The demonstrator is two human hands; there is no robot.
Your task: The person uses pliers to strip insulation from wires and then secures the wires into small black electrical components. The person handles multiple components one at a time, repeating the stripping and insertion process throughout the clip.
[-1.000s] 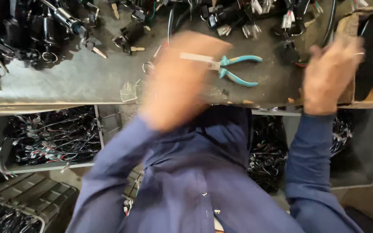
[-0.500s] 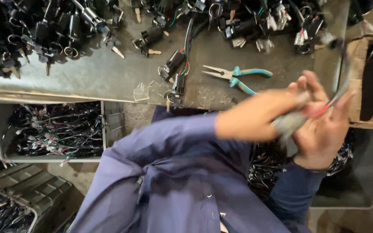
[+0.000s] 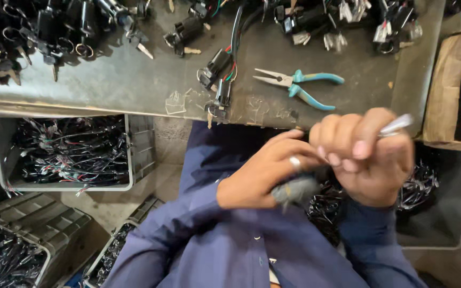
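My left hand [image 3: 262,178], with a ring on one finger, is closed around a blurred grey object [image 3: 295,190] in front of my chest. My right hand [image 3: 366,160] is pressed against it from the right, fingers curled, pinching a thin pale piece [image 3: 397,125] that sticks out past the fingertips. Both hands hover just below the front edge of the metal table [image 3: 108,85]. Teal-handled needle-nose pliers [image 3: 297,85] lie on the table a little above my hands. A black switch with coloured wires [image 3: 221,80] rests beside them.
Several black key switches with keys and wires [image 3: 54,32] are heaped along the table's back. A grey crate of wire harnesses [image 3: 70,154] stands under the table at left, more crates [image 3: 12,256] lower left, a cardboard box [image 3: 449,80] at right.
My left hand swung from over the table to the right and joined my right hand. Both hands have come closer to my chest, and the pliers are no longer covered.
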